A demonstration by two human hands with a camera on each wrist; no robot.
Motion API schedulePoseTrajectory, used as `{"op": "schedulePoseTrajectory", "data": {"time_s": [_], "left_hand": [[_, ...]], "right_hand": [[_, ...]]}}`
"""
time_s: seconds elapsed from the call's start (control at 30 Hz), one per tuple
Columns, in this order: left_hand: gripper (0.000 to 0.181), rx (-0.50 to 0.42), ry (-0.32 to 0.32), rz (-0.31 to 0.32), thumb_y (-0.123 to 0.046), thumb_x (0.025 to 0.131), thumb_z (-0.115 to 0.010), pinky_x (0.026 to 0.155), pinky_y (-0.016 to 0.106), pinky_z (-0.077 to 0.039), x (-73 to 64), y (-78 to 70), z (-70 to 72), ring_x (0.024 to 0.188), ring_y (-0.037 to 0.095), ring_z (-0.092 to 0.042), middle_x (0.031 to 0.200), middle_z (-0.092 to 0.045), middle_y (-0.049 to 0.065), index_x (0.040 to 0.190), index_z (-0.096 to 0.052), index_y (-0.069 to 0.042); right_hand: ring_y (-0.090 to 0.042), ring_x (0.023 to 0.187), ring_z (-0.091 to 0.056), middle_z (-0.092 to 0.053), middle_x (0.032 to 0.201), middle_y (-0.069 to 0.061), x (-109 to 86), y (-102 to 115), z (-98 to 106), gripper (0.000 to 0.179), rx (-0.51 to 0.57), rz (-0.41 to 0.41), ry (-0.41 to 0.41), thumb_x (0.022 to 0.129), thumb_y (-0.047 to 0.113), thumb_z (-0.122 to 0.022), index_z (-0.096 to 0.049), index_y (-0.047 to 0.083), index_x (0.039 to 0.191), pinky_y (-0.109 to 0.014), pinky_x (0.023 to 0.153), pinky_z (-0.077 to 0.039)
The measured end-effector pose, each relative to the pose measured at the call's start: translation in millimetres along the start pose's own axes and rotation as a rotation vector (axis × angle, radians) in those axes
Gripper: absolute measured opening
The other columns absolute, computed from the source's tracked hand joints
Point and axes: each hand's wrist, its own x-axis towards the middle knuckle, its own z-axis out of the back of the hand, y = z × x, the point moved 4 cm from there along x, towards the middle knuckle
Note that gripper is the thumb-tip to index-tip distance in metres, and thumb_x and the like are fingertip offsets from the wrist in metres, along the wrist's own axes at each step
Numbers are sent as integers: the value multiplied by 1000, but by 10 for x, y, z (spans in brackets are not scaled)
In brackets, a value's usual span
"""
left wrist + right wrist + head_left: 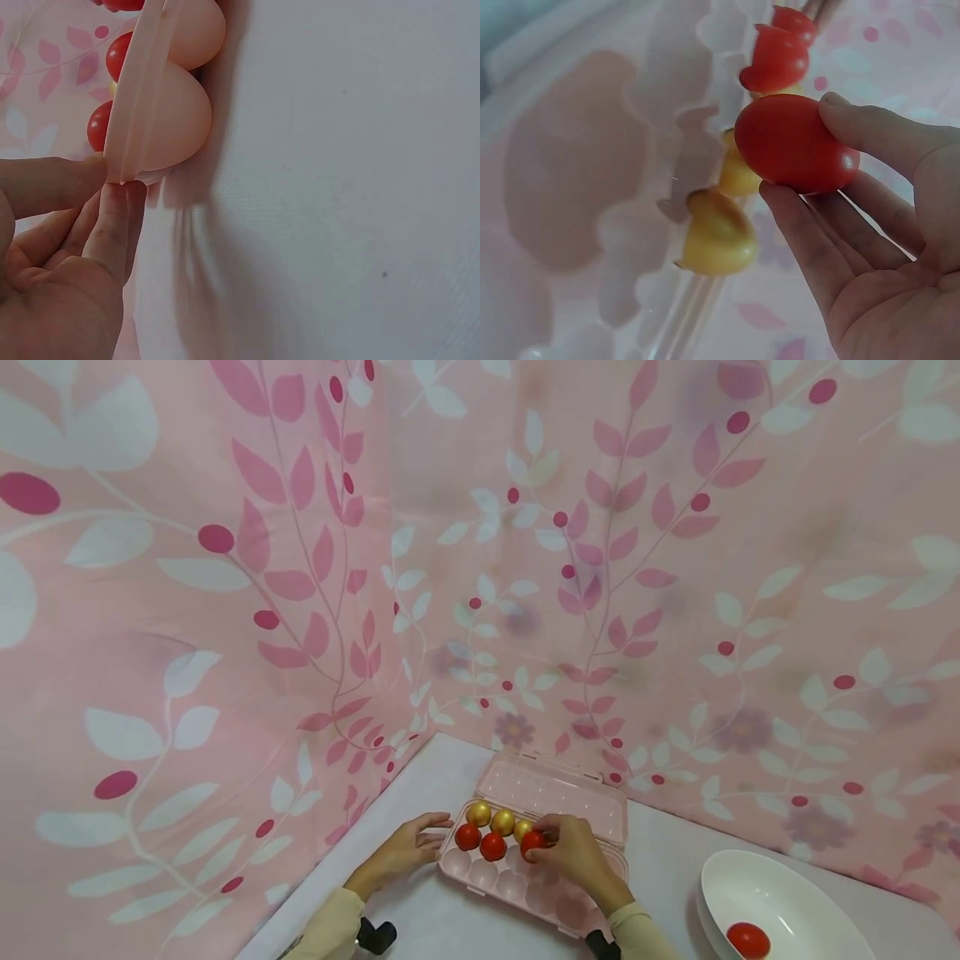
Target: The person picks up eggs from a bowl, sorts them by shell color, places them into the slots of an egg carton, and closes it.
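Observation:
My right hand [573, 856] pinches a red egg [791, 142] between thumb and fingertips over the pink egg carton [512, 887]. In the right wrist view, a gold egg [718, 232] sits in its cell just beyond the fingers. The carton's back row bears several gold eggs, among them one at the left end [478, 813]. In front of them sit two red eggs, the left one [467, 837] close to my left hand [405, 852]. That hand grips the carton's left end, its thumb at the rim and fingers beneath, as the left wrist view shows.
The carton's lid [558, 795] lies folded back toward the wall. On the right stands a white bowl [806, 902] with a red egg [748, 941] inside. Pink leaf-patterned cloth [480, 527] hangs along the back and left of the white table [420, 918].

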Motion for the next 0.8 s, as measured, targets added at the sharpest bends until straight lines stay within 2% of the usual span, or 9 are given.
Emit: {"op": "schedulePoseTrajectory", "data": {"time_s": [0.17, 0.37, 0.6, 0.8], "left_hand": [[62, -27, 8, -14, 12, 87, -56, 97, 36, -49, 6, 15, -14, 127, 42, -48, 141, -43, 29, 144, -32, 11], [63, -32, 8, -5, 12, 87, -56, 97, 36, -49, 14, 35, -9, 127, 40, -49, 141, -44, 26, 145, -33, 9], [62, -43, 10, -6, 13, 87, -55, 99, 40, -47, 18, -10, -17, 128, 42, -47, 142, -42, 28, 145, -33, 9], [63, -19, 1, 5, 12, 86, -57, 97, 37, -49, 19, -13, -9, 127, 41, -49, 141, -44, 27, 145, -33, 9]], "right_hand": [[-18, 79, -65, -70, 88, -5, 2, -42, -82, 29, -29, -8, 9, 74, 12, -85, -73, 4, 99, -31, 73, -59], [-17, 79, -62, -68, 88, -2, 22, -98, -188, 31, -61, -62, 22, 73, 15, -86, -72, 7, 100, -33, 74, -59], [-18, 81, -61, -67, 89, -3, 52, -122, -275, 34, -16, -33, 42, 74, 11, -84, -71, 0, 104, -32, 77, -57], [-18, 81, -60, -66, 90, -2, 73, -144, -320, 35, -13, -52, 39, 74, 8, -84, -71, 0, 106, -32, 78, -57]]}}
